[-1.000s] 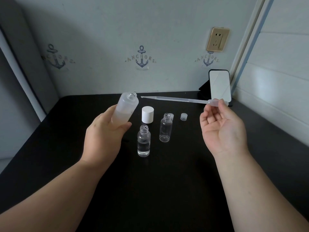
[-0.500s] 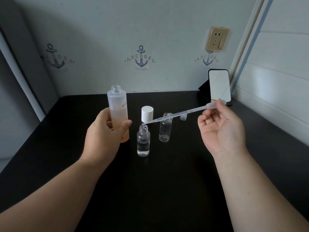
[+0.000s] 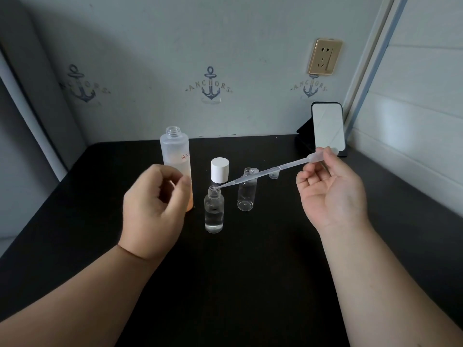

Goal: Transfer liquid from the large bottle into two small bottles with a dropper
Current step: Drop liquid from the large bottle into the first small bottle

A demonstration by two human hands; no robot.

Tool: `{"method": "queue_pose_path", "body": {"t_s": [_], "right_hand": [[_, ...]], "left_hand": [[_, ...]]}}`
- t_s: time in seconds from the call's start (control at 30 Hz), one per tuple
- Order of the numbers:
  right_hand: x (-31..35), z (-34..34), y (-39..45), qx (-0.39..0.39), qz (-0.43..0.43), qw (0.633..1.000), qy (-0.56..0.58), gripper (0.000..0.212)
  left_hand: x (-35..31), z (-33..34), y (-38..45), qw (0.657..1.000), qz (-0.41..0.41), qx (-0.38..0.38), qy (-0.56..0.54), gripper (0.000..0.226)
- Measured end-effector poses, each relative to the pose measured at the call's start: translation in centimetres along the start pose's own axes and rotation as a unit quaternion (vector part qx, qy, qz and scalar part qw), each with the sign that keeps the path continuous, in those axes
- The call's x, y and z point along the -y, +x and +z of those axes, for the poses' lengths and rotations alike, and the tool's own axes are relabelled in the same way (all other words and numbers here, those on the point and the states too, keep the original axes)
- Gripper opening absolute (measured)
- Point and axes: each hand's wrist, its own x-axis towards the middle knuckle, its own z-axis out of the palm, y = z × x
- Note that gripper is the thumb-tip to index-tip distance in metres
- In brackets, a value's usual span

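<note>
The right hand [image 3: 330, 196] pinches the dropper [image 3: 265, 172] by its bulb, its long body slanting down-left, tip at the near small bottle's [image 3: 214, 211] mouth, while the left hand [image 3: 152, 211] hangs loosely curled, holding nothing.

On the table [image 3: 250, 284], the large bottle [image 3: 175, 156] is stood at the left, with the nearer small bottle [image 3: 214, 211] just to its right. The cap [image 3: 220, 170] is placed behind that bottle, and the second small bottle [image 3: 246, 194] is set further right. The dropper [image 3: 270, 170] is slanted above them, its tip at the nearer bottle's mouth. A phone [image 3: 327, 128] is propped at the far right.
</note>
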Motion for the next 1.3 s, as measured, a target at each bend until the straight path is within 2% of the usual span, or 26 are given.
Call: {"method": "queue_pose_path", "body": {"t_s": [0.07, 0.23, 0.43, 0.57, 0.67, 0.77, 0.9, 1.13, 1.3], "right_hand": [[0.0, -0.1, 0.1, 0.000, -0.002, 1.000, 0.000, 0.007], [-0.1, -0.1, 0.1, -0.001, -0.001, 1.000, -0.003, 0.010], [0.0, -0.1, 0.2, 0.007, -0.009, 1.000, -0.003, 0.009], [0.1, 0.0, 0.1, 0.016, -0.019, 1.000, -0.014, 0.006], [0.1, 0.1, 0.1, 0.021, -0.028, 0.999, -0.031, 0.013], [0.3, 0.1, 0.2, 0.015, -0.025, 0.999, -0.018, 0.002], [0.4, 0.0, 0.3, 0.017, -0.030, 0.999, -0.018, 0.002], [0.5, 0.0, 0.4, 0.047, -0.040, 0.998, -0.032, 0.020], [0.5, 0.2, 0.3, 0.051, -0.043, 0.997, -0.034, 0.020]], "left_hand": [[-0.3, 0.2, -0.1, 0.999, -0.002, 0.051, -0.001, 0.004], [-0.1, 0.6, 0.3, 0.986, -0.043, 0.160, 0.022, 0.050], [0.9, 1.2, 0.5, 0.949, -0.070, 0.295, 0.081, 0.065], [1.4, 1.5, 0.5, 0.945, -0.063, 0.300, 0.112, 0.038], [1.4, 1.5, 0.5, 0.946, -0.037, 0.304, 0.103, 0.030], [1.5, 1.4, 0.5, 0.948, -0.025, 0.305, 0.092, 0.033], [2.0, 1.5, 0.4, 0.952, -0.019, 0.292, 0.085, 0.036], [2.0, 1.4, 0.3, 0.956, -0.010, 0.285, 0.075, 0.038], [2.2, 1.5, 0.3, 0.956, -0.012, 0.283, 0.075, 0.036]]}}
